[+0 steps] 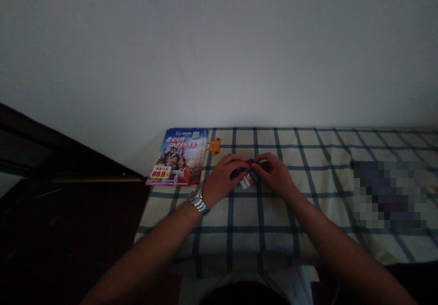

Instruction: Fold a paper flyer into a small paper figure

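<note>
Both my hands meet over a checked cloth point(308, 159) on a low surface. My left hand point(222, 177), with a metal watch point(198, 201) on its wrist, pinches one end of a small folded piece of printed paper point(249, 177). My right hand point(275, 173) pinches the other end of the same paper. The fingers of both hands are curled closed on it. The paper is colourful, with red, blue and white print, and is partly hidden by my fingers.
A stack of colourful flyers point(179, 156) lies at the cloth's far left corner, with a small orange object point(214, 145) beside it. A blurred-out patch point(390, 194) covers the right. A white wall rises behind; dark floor and furniture point(51, 159) lie left.
</note>
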`<state>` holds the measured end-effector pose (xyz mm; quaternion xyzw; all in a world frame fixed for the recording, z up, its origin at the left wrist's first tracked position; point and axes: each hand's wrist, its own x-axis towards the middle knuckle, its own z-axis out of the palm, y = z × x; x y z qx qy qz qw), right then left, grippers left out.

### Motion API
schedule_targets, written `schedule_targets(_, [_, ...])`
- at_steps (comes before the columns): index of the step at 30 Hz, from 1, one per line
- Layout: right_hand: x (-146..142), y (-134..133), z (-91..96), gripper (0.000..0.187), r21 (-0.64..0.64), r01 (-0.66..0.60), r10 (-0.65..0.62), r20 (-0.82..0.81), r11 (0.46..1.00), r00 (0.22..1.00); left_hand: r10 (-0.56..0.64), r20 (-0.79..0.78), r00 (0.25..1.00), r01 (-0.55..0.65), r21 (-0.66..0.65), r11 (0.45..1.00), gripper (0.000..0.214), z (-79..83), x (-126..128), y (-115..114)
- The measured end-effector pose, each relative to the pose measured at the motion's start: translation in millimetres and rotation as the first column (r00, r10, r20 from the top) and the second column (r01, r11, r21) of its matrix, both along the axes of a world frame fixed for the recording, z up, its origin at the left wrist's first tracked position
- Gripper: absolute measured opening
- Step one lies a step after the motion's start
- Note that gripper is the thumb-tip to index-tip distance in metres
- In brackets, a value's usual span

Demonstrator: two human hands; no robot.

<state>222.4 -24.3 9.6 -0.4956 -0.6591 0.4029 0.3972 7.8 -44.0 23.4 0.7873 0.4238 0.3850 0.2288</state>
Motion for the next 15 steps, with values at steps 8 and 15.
schedule_targets(8, [2.0,1.6,0.1,0.022,-0.056,-0.036,0.032,-0.065,0.998,0.997,0.094,0.063,0.994,-0.088,-0.098,0.991,0.027,-0.5,-0.6,-1.6])
schedule_targets(15, [-1.0,-1.8,7.4,0.022,-0.077,-0.056,0.048,-0.1,0.995,0.994,0.1,0.081,0.992,-0.078,-0.241,0.967,0.029,0.5,-1.0,-1.6])
